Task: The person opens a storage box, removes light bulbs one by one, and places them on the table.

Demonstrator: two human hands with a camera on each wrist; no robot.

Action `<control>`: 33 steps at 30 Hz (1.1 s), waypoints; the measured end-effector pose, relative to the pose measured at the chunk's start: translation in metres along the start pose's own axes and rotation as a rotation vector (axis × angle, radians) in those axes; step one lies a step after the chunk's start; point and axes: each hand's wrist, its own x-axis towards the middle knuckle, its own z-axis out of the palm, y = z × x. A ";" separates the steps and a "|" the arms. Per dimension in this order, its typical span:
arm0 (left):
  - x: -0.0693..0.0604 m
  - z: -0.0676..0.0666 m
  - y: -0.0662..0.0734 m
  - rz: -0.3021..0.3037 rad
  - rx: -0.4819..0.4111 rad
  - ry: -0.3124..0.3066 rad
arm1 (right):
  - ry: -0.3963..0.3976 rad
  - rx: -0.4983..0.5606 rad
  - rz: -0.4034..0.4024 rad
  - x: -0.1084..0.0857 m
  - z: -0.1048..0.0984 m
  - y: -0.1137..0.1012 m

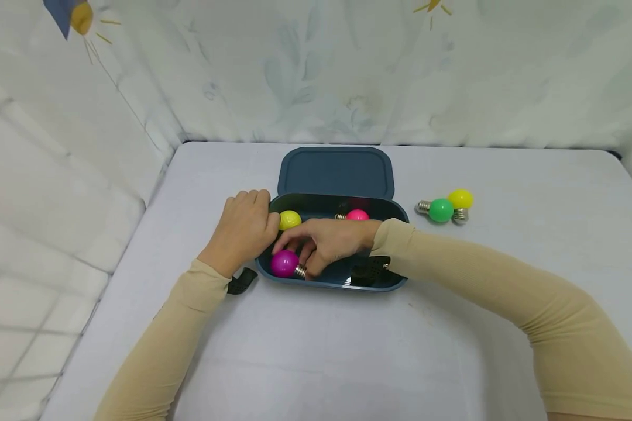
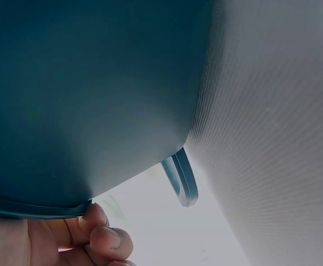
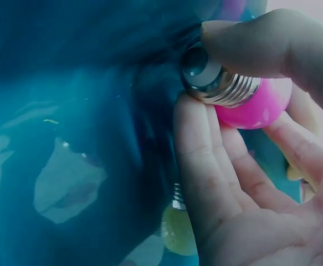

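A dark blue oblong box (image 1: 321, 285) lies uncovered on the table. My left hand (image 1: 247, 225) holds its left end, fingertips at the rim in the left wrist view. Inside the box, my right hand (image 1: 329, 240) pinches a purple light bulb (image 1: 284, 264) by its metal screw base. The right wrist view shows thumb and fingers on that base, with the bulb's globe (image 3: 261, 105) looking pinker. A yellow bulb (image 1: 291, 220) sits in the box's back left corner. Behind my right wrist is a pink bulb (image 1: 357, 215), partly hidden.
The dark blue lid (image 1: 337, 172) lies flat right behind the box. To the right on the white table (image 1: 347, 356), a green bulb (image 1: 441, 210) and another yellow bulb (image 1: 460, 199) lie together. Patterned curtains (image 1: 316, 70) hang along the table's back and left side.
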 end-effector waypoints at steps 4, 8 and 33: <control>0.002 0.004 -0.002 -0.003 -0.002 -0.006 | 0.014 -0.038 0.004 -0.004 -0.005 -0.003; 0.004 0.005 -0.004 0.001 0.013 -0.010 | 0.027 -0.062 -0.008 -0.009 -0.011 -0.008; 0.010 0.014 -0.013 -0.026 0.007 -0.035 | 0.123 -0.060 -0.095 -0.043 -0.023 -0.015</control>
